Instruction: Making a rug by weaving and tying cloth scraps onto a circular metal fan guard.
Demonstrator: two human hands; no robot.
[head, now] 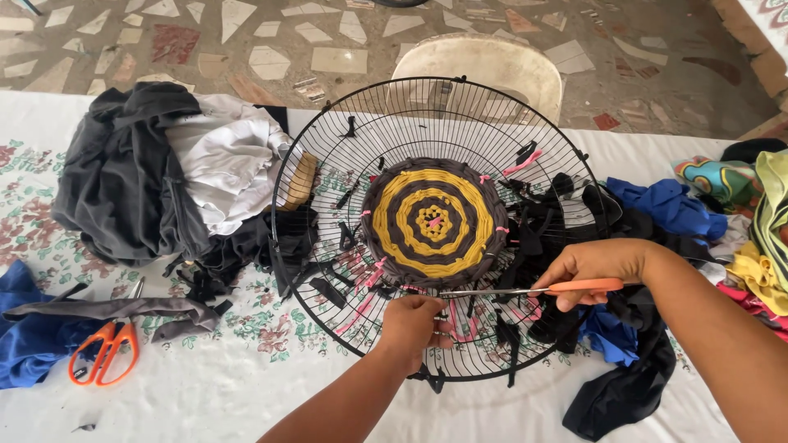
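Note:
A round black wire fan guard [328, 148] lies on the table with a woven disc [433, 220] of yellow and dark grey cloth rings at its middle. My right hand [587, 271] holds orange-handled scissors [525, 290], blades pointing left across the guard's lower part. My left hand [410, 321] pinches a dark cloth strip at the blade tips, just below the disc. Black and pink strips hang from the wires around it.
A second pair of orange scissors [105, 353] lies at the left on the floral tablecloth [246, 385]. Grey, white and black cloth [156, 172] is heaped at the back left; blue, black and coloured cloth [681, 213] lies right. A pale plastic chair [484, 66] stands behind the table.

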